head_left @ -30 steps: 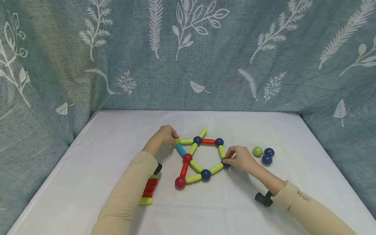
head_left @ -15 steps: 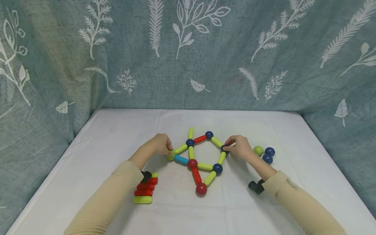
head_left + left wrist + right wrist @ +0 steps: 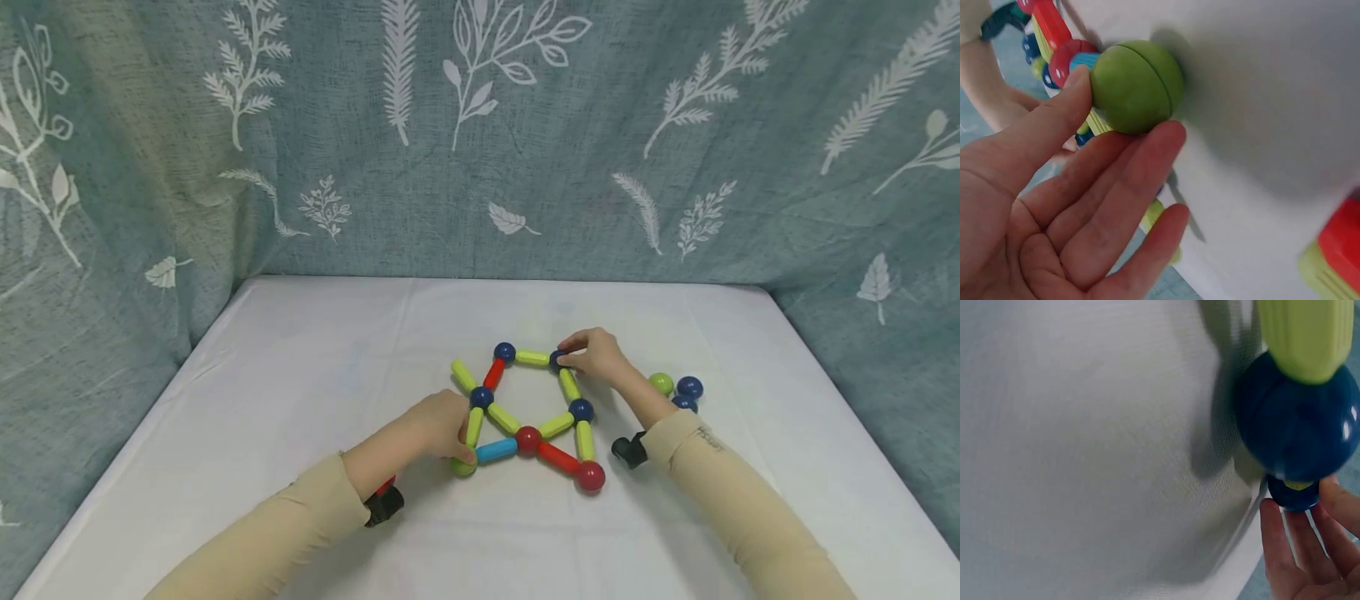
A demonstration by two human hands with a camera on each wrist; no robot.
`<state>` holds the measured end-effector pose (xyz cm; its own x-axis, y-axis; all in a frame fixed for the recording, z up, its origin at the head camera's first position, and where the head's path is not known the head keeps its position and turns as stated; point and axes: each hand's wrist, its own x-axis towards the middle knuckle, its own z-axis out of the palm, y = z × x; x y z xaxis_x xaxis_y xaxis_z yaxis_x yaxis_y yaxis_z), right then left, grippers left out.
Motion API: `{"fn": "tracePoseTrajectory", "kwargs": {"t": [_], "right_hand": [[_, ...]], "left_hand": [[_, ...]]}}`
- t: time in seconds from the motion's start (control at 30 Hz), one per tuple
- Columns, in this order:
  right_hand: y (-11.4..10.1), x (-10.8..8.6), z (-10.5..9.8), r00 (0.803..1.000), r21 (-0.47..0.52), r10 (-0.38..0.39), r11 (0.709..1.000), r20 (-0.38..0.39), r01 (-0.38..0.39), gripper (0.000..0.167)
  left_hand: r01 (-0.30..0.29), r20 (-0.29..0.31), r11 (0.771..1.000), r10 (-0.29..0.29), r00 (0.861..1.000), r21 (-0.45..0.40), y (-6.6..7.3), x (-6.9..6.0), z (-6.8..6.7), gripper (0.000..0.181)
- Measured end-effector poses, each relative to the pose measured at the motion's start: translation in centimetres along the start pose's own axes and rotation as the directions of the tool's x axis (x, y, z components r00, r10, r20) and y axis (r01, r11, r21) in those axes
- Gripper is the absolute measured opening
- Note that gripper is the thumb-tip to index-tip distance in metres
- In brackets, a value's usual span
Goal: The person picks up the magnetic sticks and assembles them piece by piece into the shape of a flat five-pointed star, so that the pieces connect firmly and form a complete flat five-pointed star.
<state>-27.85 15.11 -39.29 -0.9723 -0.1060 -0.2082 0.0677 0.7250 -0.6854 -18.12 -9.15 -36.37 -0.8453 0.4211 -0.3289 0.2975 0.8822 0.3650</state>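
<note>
Rod-and-ball frame, gripped at two corners

Location: joined frame (image 3: 528, 435), between the hands, over the white-covered table (image 3: 315, 350).
Step, apparently: positioning; next calls for matched, level handling.
Left hand (image 3: 441, 425): part-closed, pinching green ball (image 3: 1135, 86).
Right hand (image 3: 597, 357): fingertips and thumb pinching far navy ball (image 3: 556, 361).

No words can be read. 1 short strip of dark lettering (image 3: 709, 437) sits on the right sleeve (image 3: 750, 508), near its far end, too small to decipher.
</note>
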Motion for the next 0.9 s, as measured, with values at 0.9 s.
{"fn": "tracePoseTrajectory", "kwargs": {"t": [0.9], "right_hand": [[0.4, 0.3, 0.1, 1.0, 0.066, 0.011, 0.998, 0.021, -0.012, 0.028]], "left_hand": [[0.112, -0.063, 0.988, -0.119, 0.991, -0.111, -9.6, -5.8, -1.2, 0.02]]}}
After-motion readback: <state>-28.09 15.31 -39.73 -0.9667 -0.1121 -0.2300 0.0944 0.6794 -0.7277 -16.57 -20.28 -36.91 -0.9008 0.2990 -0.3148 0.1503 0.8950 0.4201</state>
